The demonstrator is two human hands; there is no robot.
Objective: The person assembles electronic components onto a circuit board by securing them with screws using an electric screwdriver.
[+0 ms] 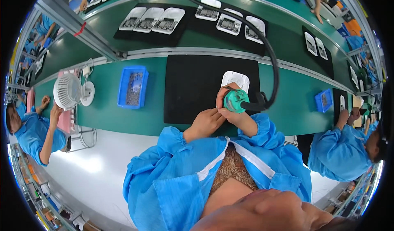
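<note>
My right hand (237, 117) is wrapped round a green electric screwdriver (234, 100), seen from its top end, where a black cable leaves it. Close against it, my left hand (204, 123) has its fingers pressed together near the lower side of the right hand. What they pinch, if anything, is hidden. Beyond both hands lies a white plastic housing (237, 78) on a black mat (193, 83). The right hand covers its near part, and the screwdriver's tip is out of sight.
A blue bin of small metal parts (133, 87) and a white fan (69, 91) stand on the left. The thick cable (274, 73) arches over the bench. White housings with boards (168, 21) lie on mats along the far line (197, 42). Co-workers sit on both sides.
</note>
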